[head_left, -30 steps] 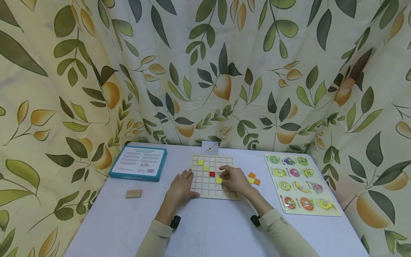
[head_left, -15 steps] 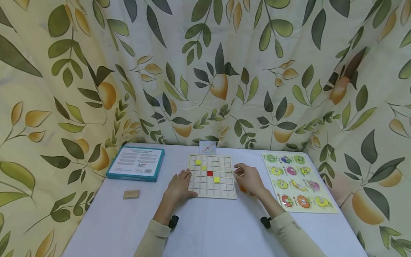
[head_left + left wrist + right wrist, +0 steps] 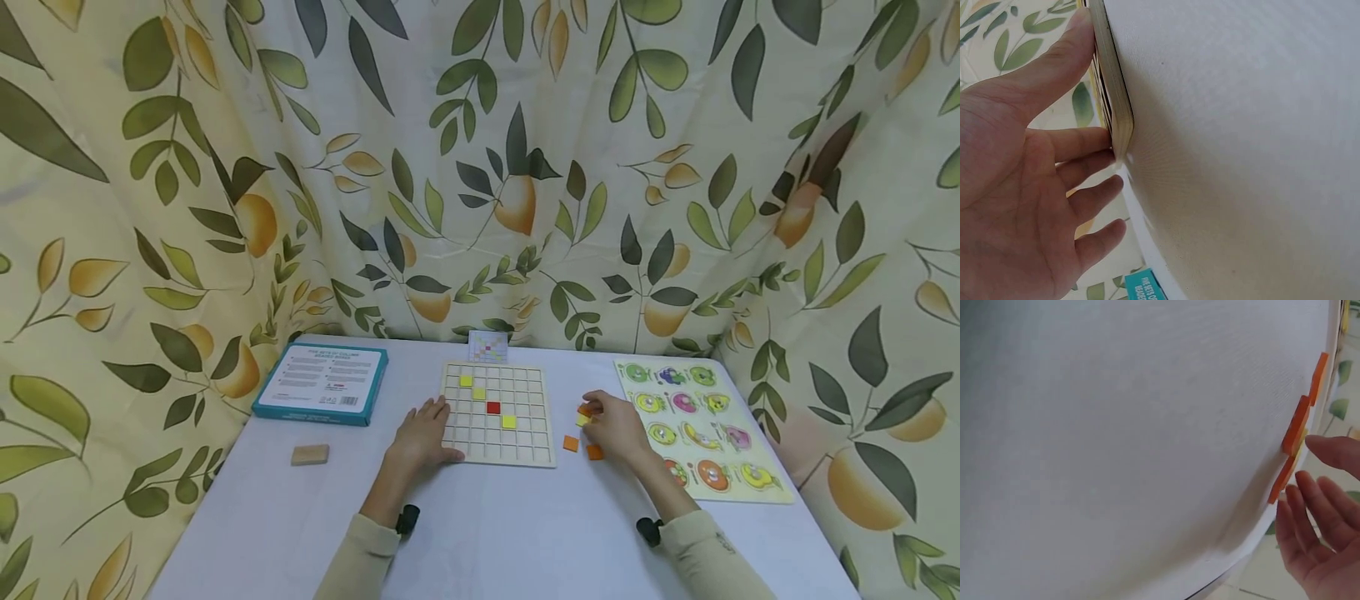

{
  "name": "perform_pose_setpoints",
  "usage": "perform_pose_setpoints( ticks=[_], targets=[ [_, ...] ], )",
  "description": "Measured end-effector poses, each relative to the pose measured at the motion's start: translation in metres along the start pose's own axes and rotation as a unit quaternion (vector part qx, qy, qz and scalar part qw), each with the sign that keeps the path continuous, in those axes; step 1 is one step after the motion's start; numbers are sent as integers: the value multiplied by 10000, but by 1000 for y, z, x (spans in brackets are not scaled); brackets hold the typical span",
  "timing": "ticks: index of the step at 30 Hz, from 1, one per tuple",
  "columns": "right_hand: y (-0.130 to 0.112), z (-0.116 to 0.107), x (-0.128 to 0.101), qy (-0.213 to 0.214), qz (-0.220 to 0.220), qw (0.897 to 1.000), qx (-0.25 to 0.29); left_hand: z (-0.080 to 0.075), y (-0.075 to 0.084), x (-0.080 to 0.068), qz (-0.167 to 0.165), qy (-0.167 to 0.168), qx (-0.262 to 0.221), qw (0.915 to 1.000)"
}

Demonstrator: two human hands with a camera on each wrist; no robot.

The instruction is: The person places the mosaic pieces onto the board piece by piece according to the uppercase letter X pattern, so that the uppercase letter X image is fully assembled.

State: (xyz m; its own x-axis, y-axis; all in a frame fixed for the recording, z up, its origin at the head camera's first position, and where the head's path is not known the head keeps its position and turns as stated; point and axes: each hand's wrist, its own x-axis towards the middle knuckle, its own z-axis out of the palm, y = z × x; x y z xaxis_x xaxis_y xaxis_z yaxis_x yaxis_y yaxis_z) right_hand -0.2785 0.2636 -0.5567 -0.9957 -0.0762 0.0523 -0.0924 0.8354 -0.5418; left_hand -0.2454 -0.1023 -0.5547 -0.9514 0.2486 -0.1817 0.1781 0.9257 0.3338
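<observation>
A wooden grid board (image 3: 525,385) lies at the middle of the white table (image 3: 487,525). It holds two yellow tiles (image 3: 466,380) near its top left, a red tile (image 3: 492,407) and another yellow tile (image 3: 508,422). My left hand (image 3: 433,421) rests flat, its straight fingers (image 3: 1079,147) against the board's left edge (image 3: 1113,94). Right of the board lie loose orange tiles (image 3: 571,443) and a yellow one (image 3: 581,420). My right hand (image 3: 592,415) hovers at this cluster with relaxed fingers (image 3: 1310,506) beside the orange tiles (image 3: 1294,428), holding nothing.
A teal box (image 3: 322,385) sits at the back left, with a small wooden block (image 3: 310,454) in front of it. A fruit peg puzzle (image 3: 701,425) lies along the right side. A small pattern card (image 3: 488,346) leans against the leaf-print curtain behind the board.
My right hand left the yellow tile on the board and moved right, off the board, to the loose tiles. The left hand stayed on the board's edge.
</observation>
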Motion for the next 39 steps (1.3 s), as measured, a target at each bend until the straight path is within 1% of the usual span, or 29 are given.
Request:
perform_pose_setpoints(
  ticks=[5, 14, 23, 27, 29, 34, 39],
  targets=[
    [6, -3, -1, -154, 31, 9999, -28, 0, 0, -1, -19, 22, -31, 10000],
    [4, -3, 2, -294, 37, 9995, -135, -2, 0, -2, 12, 3, -59, 10000],
    [5, -3, 4, -475, 148, 9987, 124, -4, 2, 0, 13, -27, -2, 10000],
    [5, -4, 5, -409, 198, 9988, 193, -3, 2, 1, 4, -35, 0, 10000],
    [4, -4, 6, -351, 145, 9990, 218, -2, 1, 2, -17, -46, 9, 10000],
    [-2, -4, 7, -151, -145, 9993, 300, -1, 1, 2, -55, -69, 52, 9999],
    [-10, -5, 5, -29, -326, 9983, 474, 0, 0, 2, -34, -60, 74, 9999]
  ],
)
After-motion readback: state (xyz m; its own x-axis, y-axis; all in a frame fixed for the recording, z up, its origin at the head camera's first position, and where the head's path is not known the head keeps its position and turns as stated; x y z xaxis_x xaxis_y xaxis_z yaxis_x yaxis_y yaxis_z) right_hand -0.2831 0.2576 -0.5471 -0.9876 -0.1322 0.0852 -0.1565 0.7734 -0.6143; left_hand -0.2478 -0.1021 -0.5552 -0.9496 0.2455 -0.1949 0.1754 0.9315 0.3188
